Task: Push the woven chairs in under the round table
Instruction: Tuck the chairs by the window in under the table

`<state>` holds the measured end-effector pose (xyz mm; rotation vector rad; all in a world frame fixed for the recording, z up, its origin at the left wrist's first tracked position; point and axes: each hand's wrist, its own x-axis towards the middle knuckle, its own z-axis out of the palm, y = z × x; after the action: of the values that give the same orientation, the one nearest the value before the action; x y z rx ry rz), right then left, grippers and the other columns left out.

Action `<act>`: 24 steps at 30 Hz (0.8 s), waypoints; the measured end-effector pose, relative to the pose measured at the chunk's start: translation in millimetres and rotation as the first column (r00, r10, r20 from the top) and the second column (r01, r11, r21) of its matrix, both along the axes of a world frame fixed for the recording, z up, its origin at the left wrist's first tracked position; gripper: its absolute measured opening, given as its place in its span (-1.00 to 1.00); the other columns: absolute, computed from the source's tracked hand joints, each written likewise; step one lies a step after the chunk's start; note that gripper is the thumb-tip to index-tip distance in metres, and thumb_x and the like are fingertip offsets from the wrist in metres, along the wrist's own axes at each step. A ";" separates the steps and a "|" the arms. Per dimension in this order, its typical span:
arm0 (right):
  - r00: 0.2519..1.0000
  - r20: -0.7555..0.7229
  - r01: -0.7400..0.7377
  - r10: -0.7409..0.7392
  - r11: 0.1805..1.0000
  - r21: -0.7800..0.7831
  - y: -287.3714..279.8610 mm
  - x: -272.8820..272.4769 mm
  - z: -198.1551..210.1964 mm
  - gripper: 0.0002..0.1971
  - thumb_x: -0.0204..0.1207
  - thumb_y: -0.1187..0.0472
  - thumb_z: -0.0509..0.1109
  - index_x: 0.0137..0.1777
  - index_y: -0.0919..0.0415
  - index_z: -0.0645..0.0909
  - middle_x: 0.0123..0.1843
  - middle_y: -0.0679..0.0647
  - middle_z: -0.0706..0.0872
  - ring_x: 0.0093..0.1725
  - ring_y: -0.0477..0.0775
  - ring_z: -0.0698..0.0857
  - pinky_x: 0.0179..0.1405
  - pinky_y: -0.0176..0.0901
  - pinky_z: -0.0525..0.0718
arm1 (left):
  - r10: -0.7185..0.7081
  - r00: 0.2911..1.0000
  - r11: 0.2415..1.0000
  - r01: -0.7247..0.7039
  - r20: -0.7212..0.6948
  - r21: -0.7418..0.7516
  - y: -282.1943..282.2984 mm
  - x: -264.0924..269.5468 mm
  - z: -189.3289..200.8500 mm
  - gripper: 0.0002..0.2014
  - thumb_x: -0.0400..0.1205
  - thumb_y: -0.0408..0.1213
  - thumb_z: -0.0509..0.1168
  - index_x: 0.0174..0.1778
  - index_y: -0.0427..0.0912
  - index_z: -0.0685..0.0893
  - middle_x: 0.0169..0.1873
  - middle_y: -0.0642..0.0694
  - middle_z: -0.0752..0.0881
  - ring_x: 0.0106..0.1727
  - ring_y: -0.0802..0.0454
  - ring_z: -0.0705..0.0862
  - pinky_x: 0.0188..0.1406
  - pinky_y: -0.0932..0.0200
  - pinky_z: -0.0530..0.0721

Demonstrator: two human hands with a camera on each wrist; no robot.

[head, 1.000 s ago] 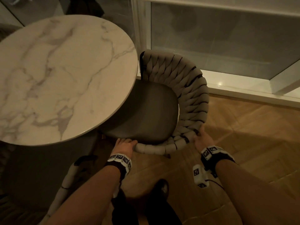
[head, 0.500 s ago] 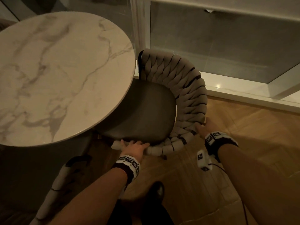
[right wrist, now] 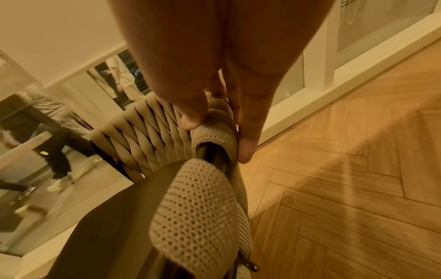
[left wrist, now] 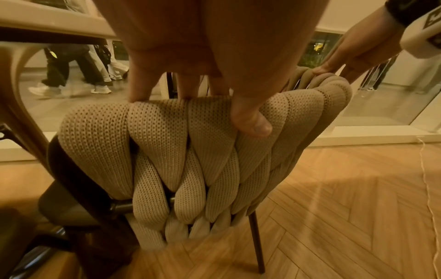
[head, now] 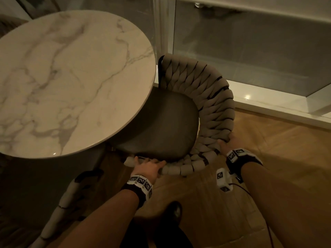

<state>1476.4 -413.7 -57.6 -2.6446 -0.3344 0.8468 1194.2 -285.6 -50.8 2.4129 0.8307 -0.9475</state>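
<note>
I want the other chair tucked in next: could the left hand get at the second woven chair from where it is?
Probably yes, once it lets go. The left hand grips the woven chair now; the second woven chair stands just below and left of it, beside the round table, nothing between.

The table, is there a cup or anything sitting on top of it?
No, the round table shows only bare marble in the head view.

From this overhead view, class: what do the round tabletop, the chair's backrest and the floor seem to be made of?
Round tabletop: polished marble or a lookalike, grey veins, glossy glints.
Chair's backrest: thick knitted fabric tubes, braided over a dark metal frame.
Floor: wood or wood-look planks in herringbone, visible grain.
</note>
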 end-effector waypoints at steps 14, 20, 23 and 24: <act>0.852 0.194 -0.403 0.487 0.845 -0.352 25.5 -17.7 29.6 -0.38 0.59 0.01 0.22 0.61 0.10 0.16 0.61 0.29 0.20 0.52 0.40 0.28 0.42 0.32 0.44 | 0.219 0.922 0.976 -0.201 0.319 -0.090 23.4 -66.6 -0.1 -0.56 0.71 -0.16 0.12 0.53 0.20 0.38 0.59 0.10 0.37 0.59 -0.02 0.35 0.60 -0.08 0.34; 0.538 0.183 -0.836 0.823 0.548 -0.004 94.2 -147.6 40.9 -0.61 0.61 0.16 0.26 0.43 0.13 0.48 0.43 0.15 0.48 0.41 0.17 0.45 0.42 0.04 0.48 | 0.528 0.816 0.839 -0.545 0.235 0.007 32.6 -209.1 12.6 -0.54 0.67 -0.09 0.16 0.52 0.18 0.38 0.57 0.01 0.38 0.51 -0.08 0.45 0.52 -0.13 0.45; 0.360 0.118 -0.932 0.925 0.353 0.080 124.8 -230.7 45.3 -0.65 0.61 0.15 0.23 0.39 0.09 0.53 0.33 0.08 0.54 0.34 0.09 0.53 0.35 -0.06 0.50 | 0.672 0.714 0.721 -0.691 0.198 0.046 27.2 -282.1 12.9 -0.48 0.65 -0.05 0.20 0.55 0.25 0.28 0.60 0.03 0.31 0.53 -0.10 0.40 0.51 -0.19 0.45; 0.295 0.082 -0.954 0.952 0.288 0.085 133.5 -258.5 44.2 -0.66 0.61 0.14 0.23 0.37 0.06 0.54 0.31 0.06 0.55 0.32 0.08 0.54 0.34 -0.05 0.52 | 0.702 0.689 0.692 -0.720 0.179 0.054 24.0 -303.7 11.7 -0.47 0.64 -0.02 0.20 0.55 0.28 0.24 0.60 0.05 0.31 0.52 -0.11 0.40 0.50 -0.21 0.45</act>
<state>1217.9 -280.1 -13.4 -2.0856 -2.0747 1.0183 890.5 -261.6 -39.1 1.9090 1.6389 -0.4020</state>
